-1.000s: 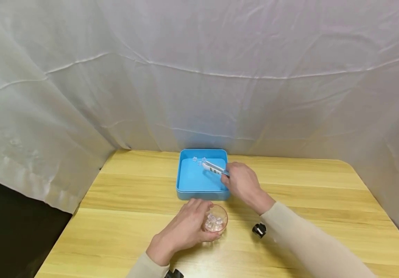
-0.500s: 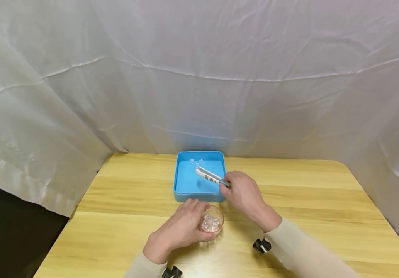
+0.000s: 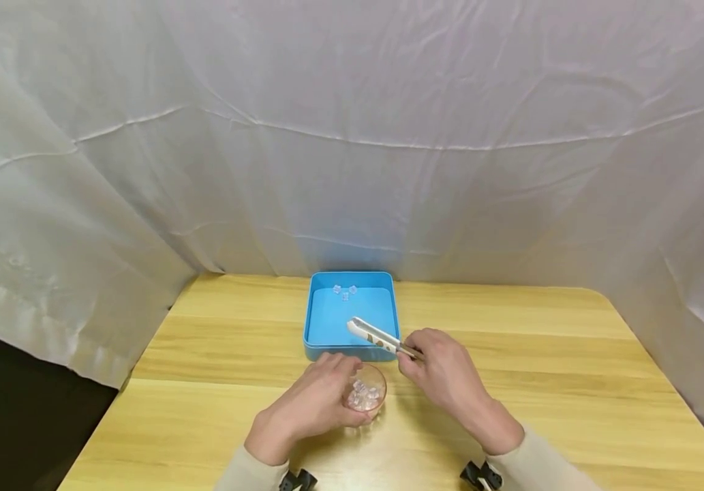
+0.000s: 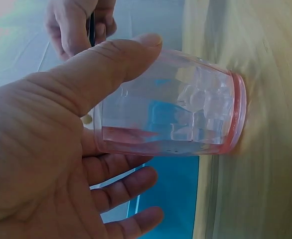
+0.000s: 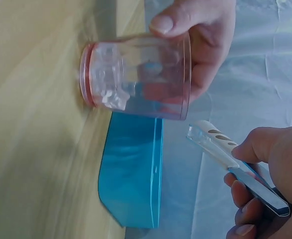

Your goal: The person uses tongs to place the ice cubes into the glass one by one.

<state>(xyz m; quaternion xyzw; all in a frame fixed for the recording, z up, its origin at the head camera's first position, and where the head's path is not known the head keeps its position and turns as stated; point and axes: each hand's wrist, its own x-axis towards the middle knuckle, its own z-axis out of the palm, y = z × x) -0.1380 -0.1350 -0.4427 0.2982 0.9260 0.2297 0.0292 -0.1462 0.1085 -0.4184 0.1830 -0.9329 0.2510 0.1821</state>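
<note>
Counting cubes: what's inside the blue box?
Three clear cubes towards the back of the box. The tongs cover part of its front right; anything behind them can't be seen.

Both sleeved forearms (image 3: 538,467) reach toward the far edge of the counter (image 3: 572,395). The left hand (image 3: 311,402) grips, thumb spread from its fingers; near it, the right hand (image 3: 450,372) grips with fingers curled.

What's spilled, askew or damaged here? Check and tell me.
Nothing stands out. The cup stands upright on the table, gripped by the left hand, with clear cubes inside it. Three more cubes lie within the blue box. I see none spilled, and no visible damage.
</note>
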